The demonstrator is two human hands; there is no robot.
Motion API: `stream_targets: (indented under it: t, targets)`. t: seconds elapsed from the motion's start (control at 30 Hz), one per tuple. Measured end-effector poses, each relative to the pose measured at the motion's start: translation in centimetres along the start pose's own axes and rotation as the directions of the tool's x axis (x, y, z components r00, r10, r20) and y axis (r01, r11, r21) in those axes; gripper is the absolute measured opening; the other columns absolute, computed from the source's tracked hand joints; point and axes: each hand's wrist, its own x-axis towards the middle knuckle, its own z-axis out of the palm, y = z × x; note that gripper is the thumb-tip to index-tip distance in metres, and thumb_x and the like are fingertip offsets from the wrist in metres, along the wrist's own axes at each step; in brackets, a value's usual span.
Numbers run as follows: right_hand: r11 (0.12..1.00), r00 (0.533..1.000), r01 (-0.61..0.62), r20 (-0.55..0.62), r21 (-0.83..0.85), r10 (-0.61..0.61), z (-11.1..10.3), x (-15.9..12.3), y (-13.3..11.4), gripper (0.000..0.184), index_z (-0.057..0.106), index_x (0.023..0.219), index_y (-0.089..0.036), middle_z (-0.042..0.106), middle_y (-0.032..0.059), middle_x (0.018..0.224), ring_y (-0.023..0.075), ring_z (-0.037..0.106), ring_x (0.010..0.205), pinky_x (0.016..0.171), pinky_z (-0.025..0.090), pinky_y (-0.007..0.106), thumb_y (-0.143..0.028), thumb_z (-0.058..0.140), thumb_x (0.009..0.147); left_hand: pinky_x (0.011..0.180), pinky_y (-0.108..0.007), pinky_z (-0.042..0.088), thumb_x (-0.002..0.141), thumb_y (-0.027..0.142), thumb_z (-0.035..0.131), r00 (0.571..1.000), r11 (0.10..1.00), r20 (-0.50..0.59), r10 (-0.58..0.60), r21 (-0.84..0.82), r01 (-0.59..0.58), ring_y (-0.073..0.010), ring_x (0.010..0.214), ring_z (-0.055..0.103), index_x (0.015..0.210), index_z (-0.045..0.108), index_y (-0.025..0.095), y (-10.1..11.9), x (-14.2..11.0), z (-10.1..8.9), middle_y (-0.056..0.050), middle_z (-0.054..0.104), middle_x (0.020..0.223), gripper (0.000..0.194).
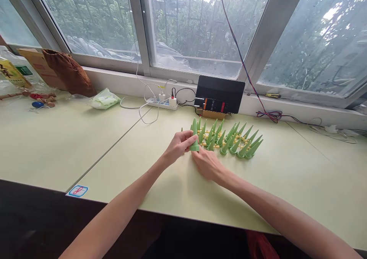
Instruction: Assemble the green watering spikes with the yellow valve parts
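Between the thumb and fingers of my left hand point(181, 145) is a green cone point(195, 136), held upright with its tip up and its ringed base down. My right hand point(208, 164) is just below and to the right of that base, its fingers curled inward. Its fingertips are partly hidden, and what they grip cannot be made out. Beyond both hands stand several more green cones point(241, 151) in rows on the pale table point(160, 190). Small yellow pieces point(244, 140) lie among them.
At the back, a phone point(214, 105) leans against a dark tablet point(229, 90). A power strip point(163, 104) with cables sits to its left. Farther left are a wipes packet point(104, 99), a brown pouch point(69, 73) and wooden pieces point(46, 99). Bundled wires point(271, 116) lie at right.
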Motion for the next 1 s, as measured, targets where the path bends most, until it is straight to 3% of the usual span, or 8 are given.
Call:
stream_targets:
  t: [0.3,0.5,0.7,0.83,1.0]
  targets:
    - [0.981,1.000,-0.011,-0.022,0.193,0.016,0.2,-0.6,0.7,0.012,0.054,0.093,-0.017,0.058,0.0066,0.089,0.0157,0.052,0.064,0.053,0.028,0.028,-0.023,0.045,0.099,0.046,-0.022,0.025,0.087,0.052,0.063,0.999,0.999,-0.012,0.035,0.019,-0.034,-0.0086,0.056,0.034,0.069,0.047,0.016,0.3,-0.2,0.5,0.003,0.038,0.064,0.043]
    - [0.945,0.998,0.045,-0.064,0.325,-0.025,0.3,-2.8,2.2,0.015,0.050,0.090,-0.018,0.058,0.0048,0.086,0.0164,0.053,0.068,0.060,0.036,0.028,-0.016,0.039,0.100,0.045,-0.022,0.024,0.089,0.051,0.060,0.996,0.994,-0.001,0.089,0.071,-0.089,-0.0076,0.053,0.030,0.067,0.040,0.018,-0.1,-0.3,1.3,0.004,0.031,0.063,0.045]
    - [0.917,0.997,0.014,-0.074,0.399,0.017,0.6,-5.6,4.3,0.016,0.052,0.093,-0.019,0.060,0.0046,0.086,0.0173,0.054,0.071,0.064,0.040,0.029,-0.015,0.038,0.100,0.044,-0.022,0.022,0.091,0.051,0.059,0.992,0.979,0.025,0.123,0.163,-0.125,-0.0074,0.051,0.028,0.067,0.036,0.019,-1.2,-0.4,2.2,0.005,0.026,0.062,0.046]
    - [0.907,0.991,0.014,-0.123,0.421,0.042,1.0,-6.2,5.0,0.021,0.057,0.103,-0.018,0.059,0.0067,0.094,0.0173,0.056,0.074,0.067,0.042,0.029,-0.019,0.036,0.102,0.043,-0.022,0.023,0.092,0.051,0.057,0.993,0.973,0.041,0.113,0.199,-0.119,-0.0074,0.051,0.029,0.066,0.035,0.019,-1.7,-0.4,2.6,0.005,0.026,0.062,0.047]
    - [0.877,0.989,-0.004,-0.125,0.481,0.074,1.4,-6.3,5.1,0.026,0.060,0.103,-0.019,0.056,0.0052,0.089,0.0169,0.053,0.071,0.066,0.041,0.028,-0.019,0.034,0.103,0.043,-0.023,0.025,0.094,0.051,0.054,0.995,0.970,0.063,0.075,0.228,-0.088,-0.0075,0.050,0.031,0.068,0.035,0.019,-2.0,-0.5,2.9,0.005,0.027,0.063,0.045]
